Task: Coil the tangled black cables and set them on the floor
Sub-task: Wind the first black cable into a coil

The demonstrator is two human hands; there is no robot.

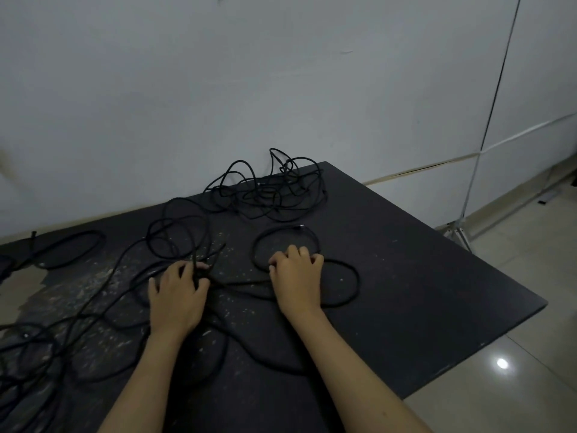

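Left hand (176, 295) pinches a black cable (199, 260) between thumb and fingers; right hand (295, 275), fingers curled, presses on a cable loop (282, 232), whether it grasps it cannot be told. A tangled cable pile (268, 192) lies by the wall on the dark table (437, 276)

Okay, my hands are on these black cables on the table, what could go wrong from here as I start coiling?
1. The left hand grips strands that run into the loose loops behind it; pulling could tighten them into knots.
2. The right hand rests on a round loop near the table edge; a tug might drag it off to the floor uncoiled.
3. The tangled pile by the wall looks linked to the rest, so it may get dragged along.
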